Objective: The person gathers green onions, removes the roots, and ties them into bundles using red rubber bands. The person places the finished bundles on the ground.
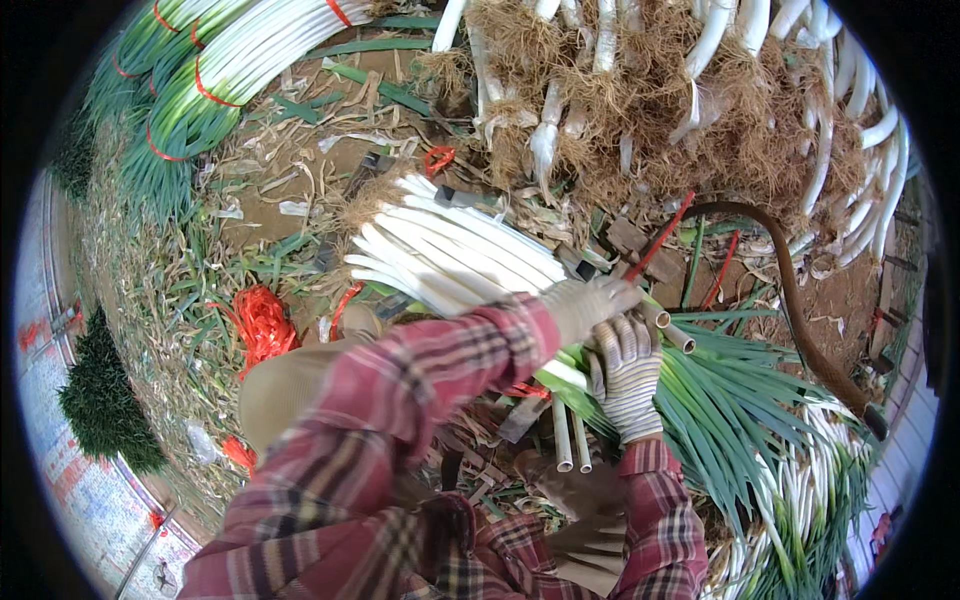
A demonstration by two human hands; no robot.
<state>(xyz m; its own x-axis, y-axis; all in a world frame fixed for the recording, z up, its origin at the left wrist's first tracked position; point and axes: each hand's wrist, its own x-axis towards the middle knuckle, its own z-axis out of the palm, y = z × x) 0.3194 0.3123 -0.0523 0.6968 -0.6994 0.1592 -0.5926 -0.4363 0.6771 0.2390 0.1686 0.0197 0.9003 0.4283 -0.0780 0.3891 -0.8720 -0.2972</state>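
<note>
A bundle of green onions, its white stalks (450,251) toward the upper left and its green leaves (727,390) fanned to the right, lies across a low rack with metal tubes (562,439). My left hand (592,307), gloved and reaching across from the left, is closed at the bundle near a red plastic tie (660,236) that sticks up beyond the fingers. Just below it, touching, my right hand (626,375) in a striped glove rests on the leaf part beside the tube ends. The fingertips of both hands are partly hidden.
Loose onions with brown roots (675,127) are heaped at the top right. Tied onion bundles (247,60) lie at the upper left. A tangle of red plastic tape (264,326) sits left. A curved brown bar (787,277) arches at the right, above more onions (787,510).
</note>
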